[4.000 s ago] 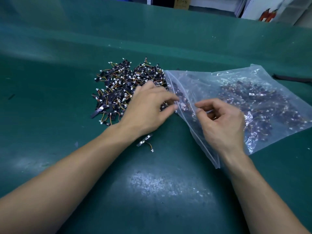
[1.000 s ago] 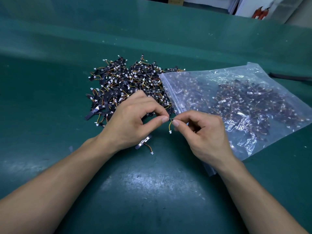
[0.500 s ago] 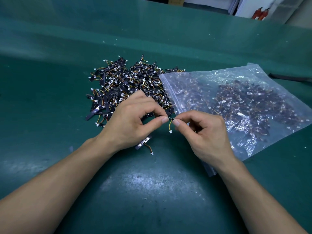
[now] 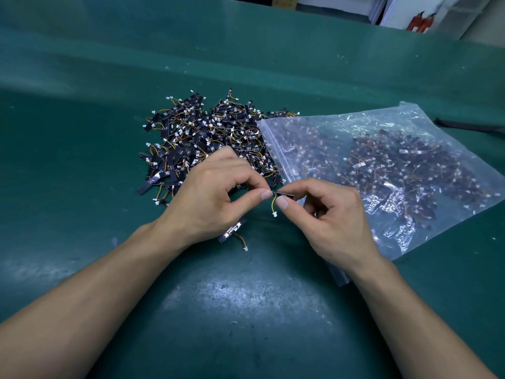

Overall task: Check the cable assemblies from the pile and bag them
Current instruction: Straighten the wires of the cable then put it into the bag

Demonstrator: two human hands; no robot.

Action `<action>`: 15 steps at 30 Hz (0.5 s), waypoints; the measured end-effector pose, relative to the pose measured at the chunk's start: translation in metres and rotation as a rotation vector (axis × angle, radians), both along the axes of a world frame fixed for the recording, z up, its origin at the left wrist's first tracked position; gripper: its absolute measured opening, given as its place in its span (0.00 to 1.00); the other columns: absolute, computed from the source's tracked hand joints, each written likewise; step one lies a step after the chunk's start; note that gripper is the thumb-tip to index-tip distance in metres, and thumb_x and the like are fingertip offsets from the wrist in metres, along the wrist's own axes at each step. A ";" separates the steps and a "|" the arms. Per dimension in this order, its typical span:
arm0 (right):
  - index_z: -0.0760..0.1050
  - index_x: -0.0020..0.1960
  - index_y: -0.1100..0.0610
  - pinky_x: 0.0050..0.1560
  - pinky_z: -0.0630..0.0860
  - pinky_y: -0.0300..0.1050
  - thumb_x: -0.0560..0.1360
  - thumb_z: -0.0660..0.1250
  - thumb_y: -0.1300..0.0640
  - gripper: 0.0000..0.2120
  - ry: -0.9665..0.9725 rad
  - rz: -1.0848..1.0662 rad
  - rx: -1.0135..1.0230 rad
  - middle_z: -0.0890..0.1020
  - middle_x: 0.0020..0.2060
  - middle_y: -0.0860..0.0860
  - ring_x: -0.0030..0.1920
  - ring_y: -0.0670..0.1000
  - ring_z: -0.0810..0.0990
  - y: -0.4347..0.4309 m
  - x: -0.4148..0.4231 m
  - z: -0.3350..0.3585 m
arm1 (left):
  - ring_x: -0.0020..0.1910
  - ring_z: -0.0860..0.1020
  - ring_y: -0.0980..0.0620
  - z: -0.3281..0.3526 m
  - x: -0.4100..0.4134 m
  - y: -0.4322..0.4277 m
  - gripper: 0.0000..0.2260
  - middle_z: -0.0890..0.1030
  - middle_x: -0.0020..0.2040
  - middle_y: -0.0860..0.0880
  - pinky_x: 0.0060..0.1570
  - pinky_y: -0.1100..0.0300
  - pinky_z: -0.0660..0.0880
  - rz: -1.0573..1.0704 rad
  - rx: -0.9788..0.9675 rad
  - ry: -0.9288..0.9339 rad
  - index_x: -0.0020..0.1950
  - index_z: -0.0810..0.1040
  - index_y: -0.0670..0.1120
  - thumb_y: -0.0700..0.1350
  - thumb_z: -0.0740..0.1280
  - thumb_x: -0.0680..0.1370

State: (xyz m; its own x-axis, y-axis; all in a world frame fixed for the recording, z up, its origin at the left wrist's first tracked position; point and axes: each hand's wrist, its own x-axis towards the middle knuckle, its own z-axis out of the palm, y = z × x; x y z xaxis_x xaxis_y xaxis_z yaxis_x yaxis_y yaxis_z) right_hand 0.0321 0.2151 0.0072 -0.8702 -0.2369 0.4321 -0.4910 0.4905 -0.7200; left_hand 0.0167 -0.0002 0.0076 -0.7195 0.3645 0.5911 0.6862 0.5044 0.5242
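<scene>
A pile (image 4: 207,143) of black cable assemblies lies at eleven o'clock, a part-full clear bag (image 4: 407,119) at two. One cable assembly (image 4: 284,196) is held between, yellow wire down.

One camera sits on the person's head. It looks forward and down at the green table (image 4: 82,165) from close up. Both arms (image 4: 82,310) stick in from the bottom edge, and the left hand (image 4: 213,198) and right hand (image 4: 330,217) meet near the middle. A bit of the room (image 4: 396,9) shows along the top.
</scene>
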 end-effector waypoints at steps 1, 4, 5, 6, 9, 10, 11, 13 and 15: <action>0.85 0.45 0.53 0.32 0.65 0.31 0.75 0.73 0.54 0.03 0.012 0.003 0.006 0.79 0.31 0.37 0.27 0.46 0.71 -0.001 0.000 0.000 | 0.41 0.75 0.46 0.000 0.000 0.000 0.05 0.83 0.39 0.52 0.43 0.51 0.74 -0.003 -0.004 0.003 0.43 0.85 0.44 0.44 0.74 0.77; 0.85 0.45 0.55 0.32 0.70 0.38 0.76 0.72 0.56 0.04 0.022 0.013 0.000 0.83 0.34 0.44 0.28 0.49 0.74 -0.001 0.000 -0.001 | 0.40 0.76 0.45 0.000 0.000 0.001 0.05 0.83 0.39 0.53 0.43 0.50 0.75 -0.006 -0.014 0.019 0.43 0.85 0.43 0.44 0.74 0.77; 0.85 0.45 0.55 0.32 0.70 0.38 0.76 0.72 0.56 0.04 0.018 0.016 -0.006 0.83 0.34 0.44 0.29 0.49 0.74 -0.001 -0.001 -0.001 | 0.40 0.76 0.45 0.000 0.000 0.001 0.06 0.83 0.39 0.52 0.43 0.50 0.75 -0.004 -0.013 0.021 0.43 0.85 0.43 0.44 0.74 0.77; 0.85 0.45 0.54 0.32 0.70 0.37 0.76 0.73 0.55 0.04 0.015 0.018 -0.008 0.83 0.35 0.44 0.29 0.49 0.74 -0.001 -0.001 -0.001 | 0.40 0.76 0.45 0.000 0.000 0.000 0.06 0.83 0.39 0.52 0.42 0.50 0.75 -0.001 -0.011 0.021 0.43 0.85 0.43 0.44 0.74 0.77; 0.85 0.45 0.54 0.33 0.67 0.33 0.75 0.74 0.54 0.03 0.018 0.017 0.001 0.82 0.35 0.42 0.28 0.47 0.72 0.000 -0.001 -0.002 | 0.41 0.76 0.45 0.000 -0.001 0.000 0.06 0.83 0.39 0.52 0.42 0.50 0.75 0.006 -0.002 0.013 0.43 0.85 0.43 0.44 0.73 0.77; 0.85 0.45 0.54 0.33 0.67 0.33 0.75 0.74 0.55 0.03 0.022 0.017 0.004 0.82 0.35 0.42 0.28 0.47 0.72 0.000 -0.001 -0.002 | 0.41 0.76 0.45 0.000 0.000 0.000 0.06 0.83 0.39 0.52 0.42 0.50 0.75 0.005 -0.002 0.008 0.43 0.85 0.43 0.44 0.73 0.77; 0.85 0.45 0.55 0.33 0.67 0.33 0.75 0.73 0.56 0.03 0.028 0.018 0.008 0.83 0.35 0.42 0.28 0.47 0.73 0.000 -0.001 -0.002 | 0.41 0.76 0.46 0.000 0.000 0.001 0.06 0.83 0.39 0.52 0.43 0.50 0.75 0.002 -0.004 0.001 0.43 0.85 0.44 0.45 0.73 0.77; 0.85 0.44 0.56 0.34 0.68 0.34 0.76 0.73 0.58 0.03 0.050 0.025 0.022 0.83 0.34 0.42 0.29 0.47 0.74 0.000 -0.001 -0.001 | 0.42 0.76 0.46 0.000 0.001 0.001 0.06 0.83 0.40 0.53 0.44 0.51 0.75 -0.018 -0.012 -0.024 0.44 0.85 0.45 0.46 0.73 0.77; 0.84 0.43 0.56 0.34 0.68 0.33 0.76 0.73 0.59 0.04 0.065 0.034 0.027 0.82 0.33 0.43 0.29 0.46 0.74 0.000 -0.001 0.000 | 0.43 0.75 0.47 0.001 0.001 0.000 0.07 0.83 0.40 0.53 0.46 0.51 0.74 -0.039 -0.019 -0.044 0.44 0.84 0.45 0.48 0.72 0.78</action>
